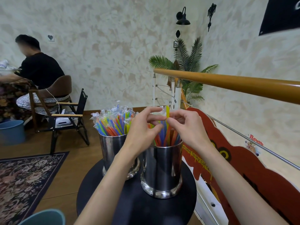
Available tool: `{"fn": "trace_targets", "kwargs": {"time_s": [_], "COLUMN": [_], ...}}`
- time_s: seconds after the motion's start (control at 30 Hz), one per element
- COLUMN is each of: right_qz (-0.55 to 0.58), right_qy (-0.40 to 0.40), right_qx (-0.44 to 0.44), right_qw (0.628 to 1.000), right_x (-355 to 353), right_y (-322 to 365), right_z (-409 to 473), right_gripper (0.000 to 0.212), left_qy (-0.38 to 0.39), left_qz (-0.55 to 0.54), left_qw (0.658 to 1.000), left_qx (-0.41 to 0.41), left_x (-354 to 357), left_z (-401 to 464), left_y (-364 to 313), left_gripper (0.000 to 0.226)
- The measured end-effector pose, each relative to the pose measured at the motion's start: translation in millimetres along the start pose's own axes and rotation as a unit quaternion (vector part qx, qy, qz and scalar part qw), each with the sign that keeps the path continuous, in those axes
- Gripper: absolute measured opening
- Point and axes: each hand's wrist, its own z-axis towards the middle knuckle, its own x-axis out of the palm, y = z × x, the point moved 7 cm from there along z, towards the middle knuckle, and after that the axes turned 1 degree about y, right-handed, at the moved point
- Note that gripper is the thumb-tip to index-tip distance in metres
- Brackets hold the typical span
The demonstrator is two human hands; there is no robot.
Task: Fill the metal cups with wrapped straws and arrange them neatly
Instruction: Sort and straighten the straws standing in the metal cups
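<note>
Floral-patterned dark rug [24, 181] covers the wooden floor at the far left, with a blue plastic bucket [12, 131] beyond it and the rim of a teal bucket [45, 216] at the bottom edge. Behind them a person in a black shirt [37, 70] sits on a brown wooden chair [53, 93], and a black folding chair with wooden armrests [69, 117] stands just beside it.

On the round black tabletop [134, 207] stand two shiny metal cups, close together. The left metal cup [112, 151], toward the far left edge of the tabletop, is packed with upright wrapped straws in mixed colours [112, 122], their clear wrapper ends fanning out above the rim. The left hand [142, 127] reaches in front of this cup, its fingers curled with thumb and fingertips gathered at the straw tops of the neighbouring cup; whether it actually pinches one I cannot tell. The right metal cup [162, 169] sits nearer the middle of the tabletop and holds red, blue and orange wrapped straws [165, 137]. Above it the right hand [188, 125] pinches a yellow wrapped straw [167, 112] between thumb and forefinger, the straw upright with its top above the others.

To the right, an orange wooden handrail [235, 83] slants across, a green palm plant [188, 65] stands against the wall, and a red cartoon signboard [243, 168] leans beside the table.
</note>
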Motion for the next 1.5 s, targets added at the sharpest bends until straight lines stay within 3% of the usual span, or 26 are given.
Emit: {"fn": "trace_targets", "kwargs": {"time_s": [0.23, 0.37, 0.63, 0.73, 0.83, 0.97, 1.23, 1.5], "right_qz": [-0.001, 0.025, -0.003, -0.004, 0.011, 0.079, -0.062, -0.055], "right_qy": [0.031, 0.026, 0.031, 0.026, 0.016, 0.007, 0.087, 0.094], "right_qx": [-0.042, -0.059, -0.045, -0.042, -0.034, -0.020, -0.056, -0.096], "right_qw": [0.999, 0.998, 0.998, 0.999, 0.999, 0.997, 0.993, 0.989], "right_x": [-5, -11, -9, -8, -9, -12, -6, 3], "right_y": [19, 24, 16, 14, 13, 9, 1, 4], "right_z": [13, 14, 10, 8, 7, 5, -9, -13], "right_gripper": [0.022, 0.022, 0.015, 0.012, 0.023, 0.011, 0.012, 0.020], "left_qy": [0.047, 0.047, 0.022, 0.018, 0.007, 0.001, -0.015, -0.004], "left_qz": [0.215, 0.262, 0.140, 0.135, 0.148, 0.128, 0.072, 0.020], "left_qw": [0.975, 0.964, 0.990, 0.990, 0.989, 0.992, 0.997, 0.999], "left_qx": [0.008, 0.024, -0.021, -0.022, -0.019, -0.022, -0.006, 0.036], "left_x": [17, 25, 23, 23, 23, 20, 7, 5], "left_z": [-3, -1, 0, 0, -1, 3, 31, 40], "left_y": [6, 5, 8, 6, 5, 7, -8, -22], "left_gripper": [0.030, 0.018, 0.013, 0.015, 0.014, 0.010, 0.015, 0.013]}}
